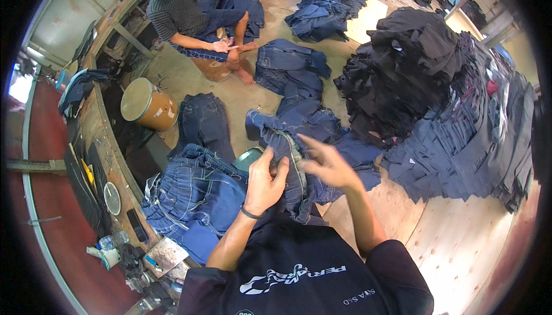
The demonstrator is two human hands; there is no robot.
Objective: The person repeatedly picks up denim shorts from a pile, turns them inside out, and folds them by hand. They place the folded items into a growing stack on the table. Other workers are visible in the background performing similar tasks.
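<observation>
1. Just ahead of wearer's dark shirt [287, 257]: denim garment [295, 185], pale seam showing, pinched btwn thumb & fingers of L hand [264, 185].
2. R hand [330, 166] blurred, fingers spread, nothing gripped; can't tell if it touches the cloth.
3. Poss. risk: a hard tug slips the one-handed pinch, garment drops & mixes w/ loose denim [353, 151] beyond.
4. Denim pile [198, 191] to L might slump if L forearm [234, 237] knocks it.
5. Farther: drum [150, 105], black cloth heap [402, 68], seated co-worker [178, 20].
</observation>
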